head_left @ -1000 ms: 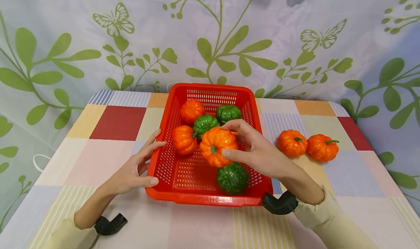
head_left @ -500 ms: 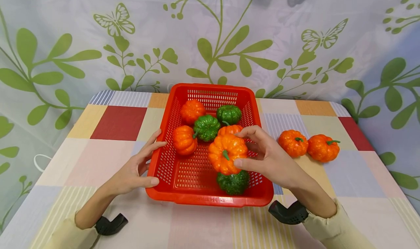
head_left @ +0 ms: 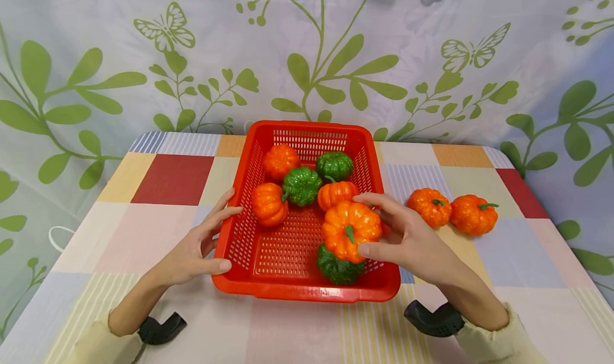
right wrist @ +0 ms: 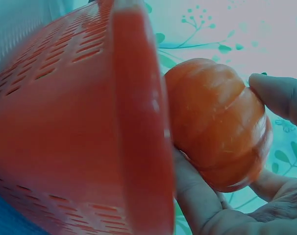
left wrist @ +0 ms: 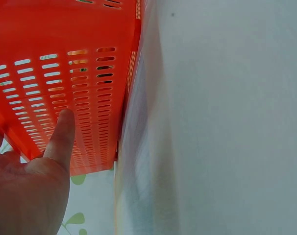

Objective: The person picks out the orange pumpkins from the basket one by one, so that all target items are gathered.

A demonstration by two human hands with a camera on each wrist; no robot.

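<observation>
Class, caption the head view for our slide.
Right hand holds an orange pumpkin over a red perforated basket, left hand at its rim.

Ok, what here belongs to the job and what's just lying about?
Likely the job: red basket; held orange pumpkin; three orange pumpkins and three green pumpkins inside; two orange pumpkins outside.
Just there: patchwork tablecloth; leaf-print backdrop; white loop.

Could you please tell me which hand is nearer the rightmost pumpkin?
Right: the right hand is left of that pumpkin; the left hand is farther left, across the basket.
</observation>
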